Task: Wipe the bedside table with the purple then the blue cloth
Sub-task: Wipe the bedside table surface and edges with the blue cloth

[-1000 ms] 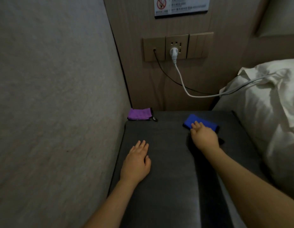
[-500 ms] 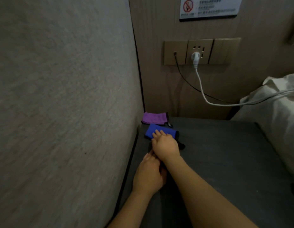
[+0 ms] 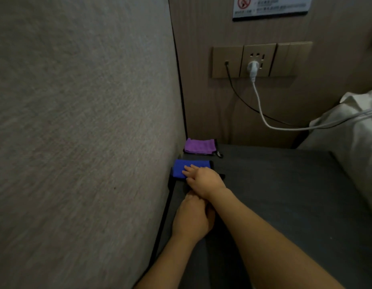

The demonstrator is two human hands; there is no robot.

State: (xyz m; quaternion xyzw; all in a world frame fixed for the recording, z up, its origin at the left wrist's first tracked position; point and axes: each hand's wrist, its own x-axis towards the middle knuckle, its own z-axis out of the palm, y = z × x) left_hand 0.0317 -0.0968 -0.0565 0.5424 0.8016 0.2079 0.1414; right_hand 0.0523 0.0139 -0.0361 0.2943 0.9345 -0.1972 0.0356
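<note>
- Keep the right hand (image 3: 204, 180) flat and pressing evenly on the blue cloth (image 3: 182, 169) so it sweeps the bedside table (image 3: 285, 195) right up to the left edge
- Its fingers lie open, gripping nothing
- The left hand (image 3: 191, 221) rests open, palm down, under the right wrist
- The purple cloth (image 3: 198, 146) lies folded in the back corner

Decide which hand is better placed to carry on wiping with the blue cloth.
Right. The right hand already presses flat on the blue cloth; the left hand rests behind it on the bedside table.
</note>
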